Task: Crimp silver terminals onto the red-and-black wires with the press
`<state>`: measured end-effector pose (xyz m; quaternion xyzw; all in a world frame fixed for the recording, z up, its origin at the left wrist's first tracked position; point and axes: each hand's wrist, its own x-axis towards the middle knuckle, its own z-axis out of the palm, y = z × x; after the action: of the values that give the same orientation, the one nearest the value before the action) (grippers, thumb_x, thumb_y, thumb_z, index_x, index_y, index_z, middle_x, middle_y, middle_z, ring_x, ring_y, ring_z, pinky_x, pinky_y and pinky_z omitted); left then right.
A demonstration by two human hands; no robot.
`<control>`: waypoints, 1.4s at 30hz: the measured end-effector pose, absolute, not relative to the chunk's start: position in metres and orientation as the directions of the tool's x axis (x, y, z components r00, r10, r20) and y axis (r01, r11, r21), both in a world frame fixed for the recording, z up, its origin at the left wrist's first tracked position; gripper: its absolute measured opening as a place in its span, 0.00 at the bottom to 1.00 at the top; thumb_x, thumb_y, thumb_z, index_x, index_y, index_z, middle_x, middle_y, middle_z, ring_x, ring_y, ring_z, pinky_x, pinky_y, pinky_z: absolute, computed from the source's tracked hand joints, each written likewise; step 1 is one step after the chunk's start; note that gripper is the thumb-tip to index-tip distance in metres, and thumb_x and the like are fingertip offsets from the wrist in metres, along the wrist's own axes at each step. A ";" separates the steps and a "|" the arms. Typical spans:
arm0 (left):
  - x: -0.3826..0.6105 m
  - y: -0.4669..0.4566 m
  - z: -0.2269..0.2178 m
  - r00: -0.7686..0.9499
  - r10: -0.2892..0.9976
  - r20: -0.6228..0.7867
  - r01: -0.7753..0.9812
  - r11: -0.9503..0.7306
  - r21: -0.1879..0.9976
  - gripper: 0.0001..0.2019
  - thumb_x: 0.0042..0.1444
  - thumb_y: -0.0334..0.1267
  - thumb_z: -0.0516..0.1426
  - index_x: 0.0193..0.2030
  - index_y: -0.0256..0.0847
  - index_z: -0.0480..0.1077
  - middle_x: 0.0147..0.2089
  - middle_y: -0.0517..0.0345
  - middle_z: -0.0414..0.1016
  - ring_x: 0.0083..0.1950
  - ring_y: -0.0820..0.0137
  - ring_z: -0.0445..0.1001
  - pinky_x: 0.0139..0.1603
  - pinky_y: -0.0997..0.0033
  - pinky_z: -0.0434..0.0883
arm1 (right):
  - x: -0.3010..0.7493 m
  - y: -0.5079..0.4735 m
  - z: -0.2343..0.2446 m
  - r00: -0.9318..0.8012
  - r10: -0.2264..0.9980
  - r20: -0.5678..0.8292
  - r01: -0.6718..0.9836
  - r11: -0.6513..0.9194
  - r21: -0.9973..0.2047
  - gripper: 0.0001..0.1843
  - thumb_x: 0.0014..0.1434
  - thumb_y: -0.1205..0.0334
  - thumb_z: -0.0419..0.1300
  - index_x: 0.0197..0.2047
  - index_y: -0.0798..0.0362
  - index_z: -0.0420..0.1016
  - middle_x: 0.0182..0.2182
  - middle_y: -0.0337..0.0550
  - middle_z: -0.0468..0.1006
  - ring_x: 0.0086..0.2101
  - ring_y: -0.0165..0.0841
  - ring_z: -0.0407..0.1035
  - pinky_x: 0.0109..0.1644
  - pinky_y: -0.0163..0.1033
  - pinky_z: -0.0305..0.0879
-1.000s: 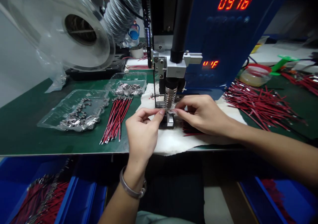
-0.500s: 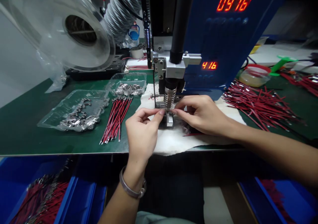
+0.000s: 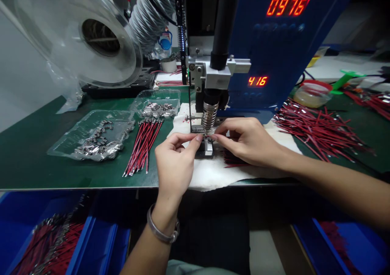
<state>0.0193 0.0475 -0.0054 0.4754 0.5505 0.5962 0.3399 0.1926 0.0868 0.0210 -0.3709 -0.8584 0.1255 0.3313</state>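
Note:
My left hand (image 3: pixel 176 159) is closed in a pinch, thumb and forefinger at the small metal fixture (image 3: pixel 208 148) under the soldering iron's spring-like sleeve (image 3: pixel 210 115). From the other side my right hand (image 3: pixel 248 139) pinches at the same spot, its fingertips almost meeting the left ones. Whatever lies between the fingertips is too small and covered to make out. Below my right palm, red and black wires (image 3: pixel 233 161) rest on a white cloth (image 3: pixel 210 177), partly hidden by the hand.
Left of the hands lie a wire bundle (image 3: pixel 142 145) and two clear trays (image 3: pixel 57 147) (image 3: pixel 178 94) of small metal parts. A blue machine (image 3: pixel 268 55) with red digits stands behind. More wires (image 3: pixel 317 128) are heaped right. Blue bins (image 3: pixel 100 242) sit below the table edge.
The clamp block of the soldering head sits slightly higher than before. Both hands keep their pinch at the fixture, nearly unmoved.

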 end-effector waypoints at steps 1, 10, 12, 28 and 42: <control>0.019 0.047 -0.006 -0.315 0.930 0.191 0.117 -0.162 0.980 0.10 0.47 0.42 0.66 0.32 0.37 0.77 0.30 0.53 0.78 0.32 0.70 0.74 0.31 0.76 0.69 | 0.193 0.087 0.021 -0.506 0.720 0.475 0.554 0.693 -0.461 0.07 0.59 0.64 0.59 0.33 0.56 0.77 0.28 0.39 0.77 0.28 0.26 0.68 0.32 0.32 0.58; 0.019 0.047 -0.006 -0.288 0.937 0.199 0.081 -0.183 0.980 0.09 0.48 0.41 0.65 0.33 0.37 0.77 0.33 0.52 0.78 0.33 0.70 0.74 0.33 0.75 0.69 | 0.194 0.089 0.022 -0.536 0.656 0.531 0.526 0.752 -0.398 0.07 0.59 0.65 0.60 0.33 0.58 0.78 0.28 0.40 0.77 0.27 0.26 0.68 0.31 0.31 0.59; 0.019 0.047 -0.006 -0.286 0.939 0.193 0.067 -0.181 0.981 0.09 0.48 0.41 0.65 0.33 0.37 0.77 0.33 0.52 0.78 0.33 0.69 0.74 0.33 0.75 0.69 | 0.195 0.090 0.021 -0.541 0.628 0.559 0.524 0.772 -0.360 0.08 0.59 0.64 0.60 0.34 0.58 0.79 0.28 0.41 0.77 0.28 0.27 0.69 0.31 0.32 0.60; 0.007 0.035 0.001 -0.289 0.927 0.240 0.175 -0.195 0.965 0.12 0.50 0.43 0.63 0.40 0.42 0.77 0.38 0.53 0.78 0.25 0.73 0.69 0.21 0.76 0.60 | 0.212 0.093 0.037 -0.678 0.540 0.499 0.439 0.841 -0.315 0.09 0.60 0.63 0.57 0.38 0.53 0.79 0.30 0.43 0.78 0.28 0.29 0.69 0.33 0.35 0.63; -0.096 0.149 0.076 0.007 0.890 0.456 0.873 -0.228 0.431 0.07 0.47 0.43 0.63 0.27 0.43 0.79 0.26 0.56 0.76 0.28 0.68 0.70 0.33 0.70 0.62 | 0.250 0.076 0.080 -0.819 0.565 0.097 0.503 0.789 -0.354 0.11 0.61 0.61 0.57 0.41 0.49 0.80 0.35 0.40 0.81 0.33 0.30 0.74 0.36 0.34 0.67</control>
<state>-0.0955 0.1495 0.0759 0.7093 0.6213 0.3326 0.0125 0.2497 0.0761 0.0802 -0.2839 -0.9405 0.1582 0.0991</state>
